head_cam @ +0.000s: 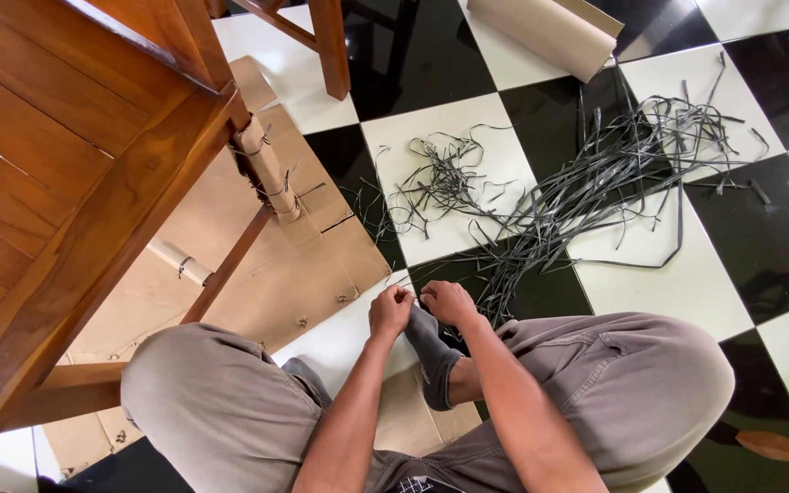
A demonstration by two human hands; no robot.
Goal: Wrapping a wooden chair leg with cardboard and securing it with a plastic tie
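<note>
I sit cross-legged on a black-and-white tiled floor. My left hand (388, 310) and my right hand (447, 301) are close together just above my grey-socked foot (428, 351). Both pinch a thin dark strip (413, 290) between the fingertips; it is small and partly hidden by the fingers. A loose pile of dark grey plastic strips (586, 183) spreads over the tiles in front of my right hand, its nearest ends reaching almost to that hand.
A wooden chair (66, 164) stands at the left, one leg wrapped in brown cardboard (267, 169) tied with strips. Flattened cardboard (294, 274) lies under it. A cardboard roll (550, 32) lies at the top. A wooden piece (787, 447) is at the lower right.
</note>
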